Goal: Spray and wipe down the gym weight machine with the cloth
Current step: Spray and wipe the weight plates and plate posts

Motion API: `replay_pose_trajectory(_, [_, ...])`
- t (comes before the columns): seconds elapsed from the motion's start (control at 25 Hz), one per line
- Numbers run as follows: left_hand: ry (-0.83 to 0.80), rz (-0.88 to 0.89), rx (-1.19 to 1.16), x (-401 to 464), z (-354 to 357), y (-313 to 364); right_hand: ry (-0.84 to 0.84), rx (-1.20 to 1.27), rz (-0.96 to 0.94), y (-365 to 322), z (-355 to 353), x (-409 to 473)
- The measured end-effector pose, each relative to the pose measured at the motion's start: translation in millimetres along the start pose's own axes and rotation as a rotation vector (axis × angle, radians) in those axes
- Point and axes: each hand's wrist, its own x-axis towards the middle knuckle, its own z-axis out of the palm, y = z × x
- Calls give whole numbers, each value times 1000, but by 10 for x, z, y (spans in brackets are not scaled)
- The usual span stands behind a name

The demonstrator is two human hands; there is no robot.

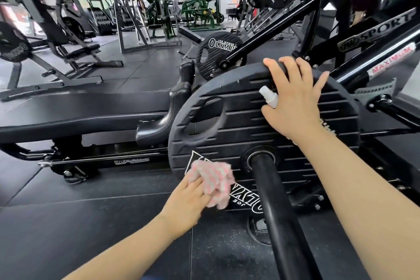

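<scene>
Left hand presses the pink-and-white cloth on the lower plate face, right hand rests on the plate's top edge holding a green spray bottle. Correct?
Not quite: the spray bottle is white, not green, as the head view shows. The rest holds: left hand presses the cloth on the plate, right hand rests on its top edge.

Spray bottle [269, 97] mostly hidden under right hand [295, 102]; only white tip showed at thumb side. White lettering on weight plate [250, 125] partly covered by cloth [213, 183] at left hand [189, 198] fingertips. Plate's handle hole blurred. Bar [277, 207] between forearms cut off by bottom edge.
</scene>
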Motion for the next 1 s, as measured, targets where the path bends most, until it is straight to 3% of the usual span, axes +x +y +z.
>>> replay_pose_trajectory(0.08, [139,-64,-45,523,-152,64,-2,2,7,-4,-14,-3])
replay_pose_trajectory(0.16, [176,-146,-53,964,-241,172,-3,8,9,15,-25,-16])
replay_pose_trajectory(0.24, [137,-165,-11,1064,-156,266,-4,22,21,61,-35,-17])
replay_pose_trajectory(0.36, [-65,18,138,712,-49,148,0,49,52,155,-40,-46])
replay_pose_trajectory(0.48, [-147,109,168,276,-95,-36,-1,101,127,258,-68,-114])
replay_pose_trajectory(0.56, [-68,17,67,211,-285,-63,-16,130,228,282,-89,-162])
replay_pose_trajectory(0.64, [160,-180,-162,510,-714,-136,-44,128,324,243,-118,-128])
replay_pose_trajectory(0.68, [265,-289,-312,740,-962,-203,-63,102,331,205,-131,-89])
replay_pose_trajectory(0.76, [326,-450,-555,1207,-1440,-406,-87,59,259,128,-137,-5])
replay_pose_trajectory(0.84, [192,-470,-537,1560,-1721,-595,-78,93,223,108,-125,42])
replay_pose_trajectory(0.92, [-157,-356,-537,1742,-1857,-707,-72,103,210,148,-103,29])
replay_pose_trajectory(1.0, [-469,-342,-797,1787,-2024,-819,-92,75,190,191,-89,-5])
